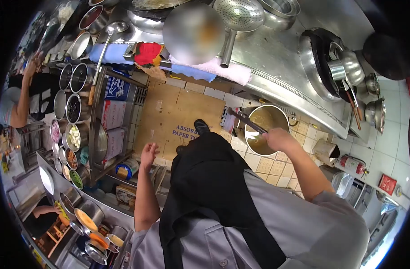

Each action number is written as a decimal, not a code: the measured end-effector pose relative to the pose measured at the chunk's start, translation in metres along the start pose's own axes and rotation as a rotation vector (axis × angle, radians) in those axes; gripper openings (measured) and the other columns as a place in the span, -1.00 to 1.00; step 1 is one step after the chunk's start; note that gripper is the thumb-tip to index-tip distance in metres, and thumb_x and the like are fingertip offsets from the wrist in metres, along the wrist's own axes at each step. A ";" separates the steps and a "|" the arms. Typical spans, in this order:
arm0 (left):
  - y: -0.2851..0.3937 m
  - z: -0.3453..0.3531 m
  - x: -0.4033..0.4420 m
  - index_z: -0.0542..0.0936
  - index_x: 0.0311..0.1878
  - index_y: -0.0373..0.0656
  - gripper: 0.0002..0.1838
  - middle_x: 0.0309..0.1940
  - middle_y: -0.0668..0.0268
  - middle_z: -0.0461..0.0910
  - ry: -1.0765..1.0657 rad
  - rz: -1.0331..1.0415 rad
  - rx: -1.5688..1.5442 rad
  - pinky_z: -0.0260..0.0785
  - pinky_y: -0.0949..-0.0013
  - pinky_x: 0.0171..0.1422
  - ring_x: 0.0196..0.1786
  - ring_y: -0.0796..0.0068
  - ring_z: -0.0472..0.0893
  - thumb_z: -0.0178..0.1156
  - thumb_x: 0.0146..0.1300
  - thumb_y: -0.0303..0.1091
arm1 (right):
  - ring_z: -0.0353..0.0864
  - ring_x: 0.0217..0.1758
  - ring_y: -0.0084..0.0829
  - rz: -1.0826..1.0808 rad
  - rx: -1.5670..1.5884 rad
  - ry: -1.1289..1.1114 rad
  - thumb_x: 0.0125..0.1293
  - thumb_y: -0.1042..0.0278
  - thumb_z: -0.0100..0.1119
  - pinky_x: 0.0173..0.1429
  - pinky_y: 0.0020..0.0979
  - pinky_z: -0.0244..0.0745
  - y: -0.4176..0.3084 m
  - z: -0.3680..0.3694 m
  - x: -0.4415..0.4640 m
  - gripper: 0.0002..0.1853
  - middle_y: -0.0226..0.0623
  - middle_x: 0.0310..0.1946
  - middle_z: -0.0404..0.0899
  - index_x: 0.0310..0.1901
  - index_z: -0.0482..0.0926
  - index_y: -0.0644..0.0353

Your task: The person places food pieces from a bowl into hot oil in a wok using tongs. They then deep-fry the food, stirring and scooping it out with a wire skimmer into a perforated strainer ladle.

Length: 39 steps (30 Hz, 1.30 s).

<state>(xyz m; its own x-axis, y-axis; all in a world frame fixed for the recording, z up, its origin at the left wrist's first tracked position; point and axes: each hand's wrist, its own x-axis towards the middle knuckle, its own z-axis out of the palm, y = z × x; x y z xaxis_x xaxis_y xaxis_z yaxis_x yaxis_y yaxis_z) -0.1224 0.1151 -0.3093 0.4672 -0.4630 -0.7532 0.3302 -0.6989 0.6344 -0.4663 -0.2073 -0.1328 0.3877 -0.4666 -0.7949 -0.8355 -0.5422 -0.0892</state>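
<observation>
My right hand (280,140) is closed around one end of a long dark tool (249,122). That tool lies across a deep metal pot (283,117) low beside the stove, and its far end reaches past the left rim; its kind is not clear. Cloudy yellowish liquid (261,119) shows inside the pot. My left hand (149,156) hangs with fingers loosely apart and nothing in it, near the shelf of ingredient pots.
A steel stove counter (267,58) runs along the top, with a perforated ladle (240,14) and a wok (319,65). Flattened cardboard (169,107) covers the floor. Ingredient pots (73,109) stand at left. Another person's arm (23,98) is at far left.
</observation>
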 end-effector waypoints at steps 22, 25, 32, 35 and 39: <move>-0.194 0.026 -0.146 0.46 -0.25 -0.25 -0.64 -0.37 0.15 0.52 0.760 -0.124 -0.321 0.38 0.33 -0.21 -0.36 0.41 0.52 0.01 0.12 -0.10 | 0.44 -0.61 -0.42 1.080 1.377 -1.237 0.06 0.32 0.03 -0.55 -0.40 0.40 0.113 0.088 0.329 -0.57 -0.28 -0.39 0.45 0.00 0.31 0.23; -0.154 0.041 -0.183 0.46 -0.24 -0.21 -0.70 -0.39 0.25 0.52 0.855 -0.145 -0.650 0.38 0.41 -0.34 -0.43 0.50 0.51 0.01 0.14 -0.15 | 0.38 -0.66 -0.46 0.610 1.046 -0.914 0.08 0.33 0.00 -0.61 -0.43 0.34 0.066 0.070 0.342 -0.70 -0.33 -0.48 0.39 -0.13 0.32 0.20; -0.169 0.097 -0.184 0.47 -0.24 -0.06 -0.81 -0.45 0.45 0.49 0.810 -0.083 -0.987 0.18 0.61 -0.55 -0.61 0.72 0.32 0.00 0.17 -0.20 | 0.24 -0.78 -0.55 -0.391 0.157 -0.457 0.14 0.33 -0.05 -0.75 -0.50 0.19 -0.125 0.066 0.307 -0.91 -0.45 -0.71 0.26 -0.45 0.34 0.13; -0.170 0.099 -0.188 0.48 -0.28 -0.04 -0.83 -0.49 0.46 0.47 0.891 -0.050 -1.161 0.15 0.62 -0.57 -0.62 0.72 0.30 0.00 0.17 -0.20 | 0.20 -0.80 -0.59 -0.504 0.129 -0.423 0.15 0.32 -0.06 -0.76 -0.55 0.11 -0.212 0.069 0.285 -0.86 -0.47 -0.76 0.24 -0.52 0.38 0.12; -0.159 0.058 -0.243 0.43 -0.34 0.01 -0.80 -0.52 0.47 0.43 1.354 0.583 -1.929 0.17 0.53 -0.54 -0.61 0.67 0.31 0.03 0.14 -0.09 | 0.18 -0.78 -0.62 -0.669 0.035 -0.362 0.15 0.33 -0.07 -0.73 -0.60 0.06 -0.295 0.072 0.268 -0.89 -0.48 -0.74 0.22 -0.42 0.41 0.14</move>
<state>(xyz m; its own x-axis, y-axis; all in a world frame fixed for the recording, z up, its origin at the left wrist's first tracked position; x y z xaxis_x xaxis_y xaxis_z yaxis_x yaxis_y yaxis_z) -0.3355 0.3069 -0.2373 0.5338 0.6525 -0.5379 -0.2731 0.7350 0.6206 -0.1437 -0.1219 -0.3630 0.6691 0.2151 -0.7113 -0.4813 -0.6039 -0.6354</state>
